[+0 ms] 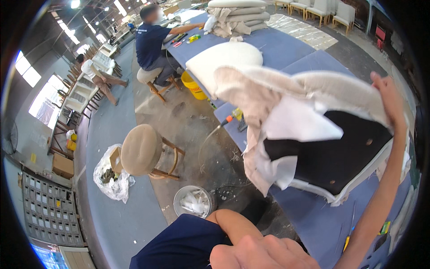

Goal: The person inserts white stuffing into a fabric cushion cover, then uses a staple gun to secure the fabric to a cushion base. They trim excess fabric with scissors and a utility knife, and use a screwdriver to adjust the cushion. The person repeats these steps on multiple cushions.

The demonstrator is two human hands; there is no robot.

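A beige upholstered chair pad [313, 85] is tilted up on edge above the blue table [309, 210], its black underside turned toward me. Loose beige cloth and white lining hang from its left side. My right hand [385, 89] grips the pad's upper right edge, arm stretched out. Close to the camera at the bottom, my left hand [264, 253] is curled closed, cut off by the frame edge; what it holds, if anything, is hidden. A pale rounded cushion [228, 58] lies on the table just beyond the pad. An orange-tipped air hose [226, 121] is by the table's left edge.
A round stool [142, 150], a bucket of white scraps [194, 201] and a plastic bag [109, 177] stand to my left. A seated person [152, 45] works at the table's far end near stacked cushions [237, 18]. Another person [96, 76] walks farther back. A yellow bucket [193, 85] stands under the table.
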